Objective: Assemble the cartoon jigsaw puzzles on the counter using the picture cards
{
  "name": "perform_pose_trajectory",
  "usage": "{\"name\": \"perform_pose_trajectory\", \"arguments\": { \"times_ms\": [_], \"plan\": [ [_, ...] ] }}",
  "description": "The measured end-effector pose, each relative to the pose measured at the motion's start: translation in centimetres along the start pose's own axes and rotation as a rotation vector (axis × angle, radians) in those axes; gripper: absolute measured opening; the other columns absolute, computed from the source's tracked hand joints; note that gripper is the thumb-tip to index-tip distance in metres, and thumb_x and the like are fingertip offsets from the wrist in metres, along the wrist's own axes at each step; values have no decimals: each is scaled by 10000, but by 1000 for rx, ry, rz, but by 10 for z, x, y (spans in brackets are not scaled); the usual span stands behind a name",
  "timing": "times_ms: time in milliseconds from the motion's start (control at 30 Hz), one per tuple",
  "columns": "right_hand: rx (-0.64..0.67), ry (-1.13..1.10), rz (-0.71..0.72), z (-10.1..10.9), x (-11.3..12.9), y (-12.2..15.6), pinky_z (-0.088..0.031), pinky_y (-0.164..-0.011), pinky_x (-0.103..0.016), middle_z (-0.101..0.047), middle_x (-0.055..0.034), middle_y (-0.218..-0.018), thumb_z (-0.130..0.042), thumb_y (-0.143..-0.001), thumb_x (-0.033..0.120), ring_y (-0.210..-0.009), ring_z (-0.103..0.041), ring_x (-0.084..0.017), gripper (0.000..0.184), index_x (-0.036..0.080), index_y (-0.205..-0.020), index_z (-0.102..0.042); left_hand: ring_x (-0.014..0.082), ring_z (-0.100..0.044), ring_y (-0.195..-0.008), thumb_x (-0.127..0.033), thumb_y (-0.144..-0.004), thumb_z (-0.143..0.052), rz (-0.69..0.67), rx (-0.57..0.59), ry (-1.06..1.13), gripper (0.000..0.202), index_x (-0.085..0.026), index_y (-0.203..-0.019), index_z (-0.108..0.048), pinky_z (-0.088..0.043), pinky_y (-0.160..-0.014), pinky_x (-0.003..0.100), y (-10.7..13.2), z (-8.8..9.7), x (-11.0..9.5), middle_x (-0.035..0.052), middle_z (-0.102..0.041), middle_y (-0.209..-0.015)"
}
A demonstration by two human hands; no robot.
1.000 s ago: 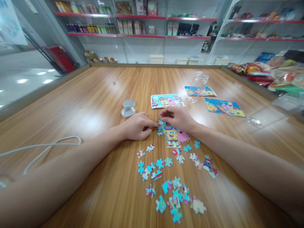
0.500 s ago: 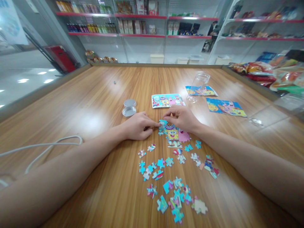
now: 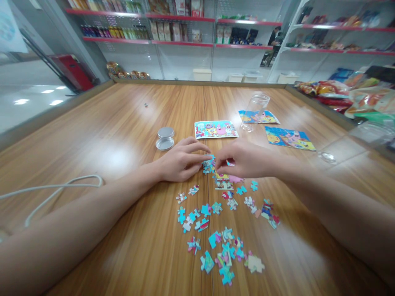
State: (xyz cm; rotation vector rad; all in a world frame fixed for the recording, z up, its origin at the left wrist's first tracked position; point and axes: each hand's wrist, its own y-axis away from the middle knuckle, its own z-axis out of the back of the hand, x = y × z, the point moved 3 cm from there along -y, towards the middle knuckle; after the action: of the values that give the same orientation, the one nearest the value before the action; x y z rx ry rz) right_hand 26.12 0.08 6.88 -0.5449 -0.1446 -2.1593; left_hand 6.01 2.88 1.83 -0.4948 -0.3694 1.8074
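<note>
A partly joined cartoon jigsaw puzzle [image 3: 224, 185] lies on the table, with a yellow square face and a pink figure partly covered. My left hand [image 3: 182, 161] rests at its left side, fingers stretched out, the index fingertip on a light-blue section [image 3: 208, 165]. Above the puzzle's middle is my right hand [image 3: 242, 158], thumb and fingers bent together in a pinch. Whatever sits between those fingertips is hidden. Several loose puzzle pieces [image 3: 226, 274] are scattered nearer to me. Just beyond my hands lies a picture card [image 3: 216, 130] with the same characters.
A round metal tin [image 3: 164, 143] and its lid [image 3: 166, 132] are left of the card. A clear jar [image 3: 257, 105] lies over one blue picture sheet [image 3: 271, 118], near a second sheet [image 3: 290, 139]. A white cable [image 3: 68, 185] loops at left; packaged snacks [image 3: 333, 92] are right.
My right hand has moved down toward me, from the puzzle's top edge to over its middle. My left fingers have spread and extended slightly. The view has shifted a little.
</note>
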Motion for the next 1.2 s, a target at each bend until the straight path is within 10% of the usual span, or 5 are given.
{"name": "perform_pose_trajectory", "arguments": {
  "times_ms": [400, 1200],
  "plan": [
    [516, 206, 155, -17, 81, 26, -219, -478, -300, -682, -9, -633, -692, -783, 146, -472, -389, -112, 63, 190, -751, -724, 251, -589, -1130, -177, -885, -635, -69, 56, 105, 446, -275, -1320, -648, -477, -1016, 467, 0, -5, 2, 52, -704, -1290],
    [438, 279, 203, -39, 98, 38, -215, -436, -290, -689, -9, -641, -686, -763, 63, -476, -479, -116, 145, 177, -675, -669, 248, -610, -1115, -123, -851, -597, -43, -4, 107, 458, -267, -1281, -658, -501, -998, 480, -2, -2, -9, 60, -716, -1245]
  ]
}}
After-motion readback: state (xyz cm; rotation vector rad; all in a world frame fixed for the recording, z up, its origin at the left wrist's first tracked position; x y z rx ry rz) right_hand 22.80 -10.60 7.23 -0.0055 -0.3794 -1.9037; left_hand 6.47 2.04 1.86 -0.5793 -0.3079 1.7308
